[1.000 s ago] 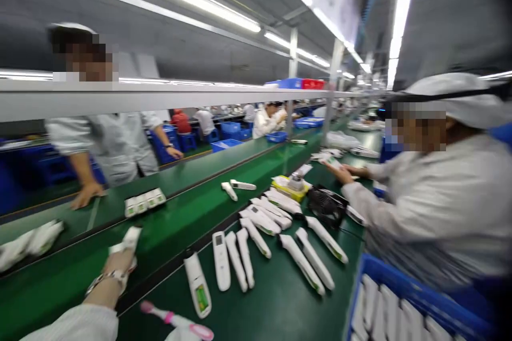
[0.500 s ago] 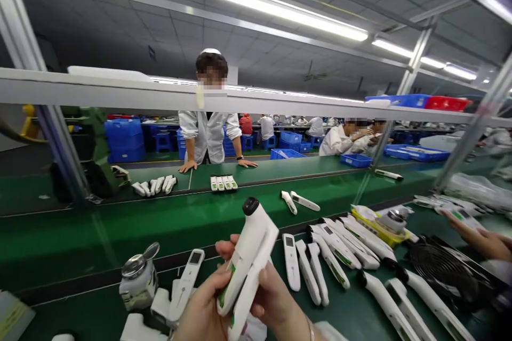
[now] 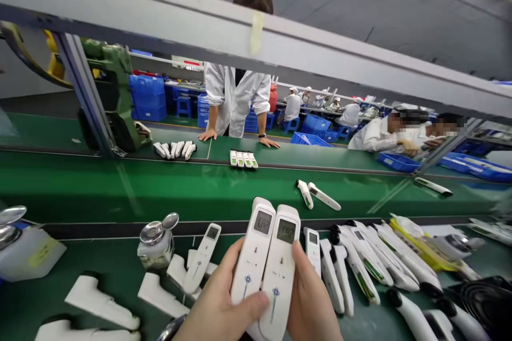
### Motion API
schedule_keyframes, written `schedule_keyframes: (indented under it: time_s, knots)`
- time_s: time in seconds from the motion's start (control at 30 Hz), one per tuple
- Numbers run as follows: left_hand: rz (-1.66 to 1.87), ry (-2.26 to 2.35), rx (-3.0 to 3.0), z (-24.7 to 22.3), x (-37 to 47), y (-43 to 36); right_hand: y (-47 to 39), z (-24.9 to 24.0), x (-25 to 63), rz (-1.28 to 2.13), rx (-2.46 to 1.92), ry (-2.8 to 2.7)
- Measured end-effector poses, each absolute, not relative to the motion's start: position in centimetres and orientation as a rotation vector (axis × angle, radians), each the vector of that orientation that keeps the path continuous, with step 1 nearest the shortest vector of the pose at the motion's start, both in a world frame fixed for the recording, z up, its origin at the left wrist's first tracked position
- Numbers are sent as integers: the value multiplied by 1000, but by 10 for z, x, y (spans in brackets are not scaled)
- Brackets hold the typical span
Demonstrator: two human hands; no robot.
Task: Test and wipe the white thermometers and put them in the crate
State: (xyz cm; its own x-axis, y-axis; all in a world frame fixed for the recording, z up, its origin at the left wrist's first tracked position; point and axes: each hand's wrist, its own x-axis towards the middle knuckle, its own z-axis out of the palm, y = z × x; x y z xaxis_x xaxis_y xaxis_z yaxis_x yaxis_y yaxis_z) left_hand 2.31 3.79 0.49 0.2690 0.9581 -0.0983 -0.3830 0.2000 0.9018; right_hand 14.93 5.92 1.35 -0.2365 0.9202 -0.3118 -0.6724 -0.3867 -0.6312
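Two white handheld infrared thermometers are held side by side, their lit displays facing me. My left hand (image 3: pixel 230 298) is closed round the left thermometer (image 3: pixel 256 245), its thumb lying across the lower part toward the other one. Closed on the right thermometer (image 3: pixel 283 261) is my right hand (image 3: pixel 312 298), its thumb along the edge near the display. Both displays show characters. Left of my hands, another thermometer (image 3: pixel 202 257) rests on several white housings. On the right, a thermometer (image 3: pixel 312 248) lies partly behind my right hand, next to a row of more thermometers (image 3: pixel 360 269).
Dispenser bottles (image 3: pixel 156 248) stand at the left. A yellow tray (image 3: pixel 424 248) and black coiled cable (image 3: pixel 486 298) lie at the right. The green conveyor (image 3: pixel 160 186) crosses ahead, carrying thermometers (image 3: pixel 324 197). A grey shelf beam (image 3: pixel 200 26) spans above; a person (image 3: pixel 236 101) leans on the far side.
My hands have turned the two thermometers from a side-on, overlapping hold to face-up side by side, so the displays now show. The camera has tilted down and left.
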Motion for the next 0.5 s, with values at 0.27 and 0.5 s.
schedule_keyframes:
  time_s: [0.27,0.5]
  knots:
    - [976,876,939,-6,27,39,63,14,153,1918,-669,-426]
    - [1050,906,948,-4,32,34,62,15,154,1837,-760,-445]
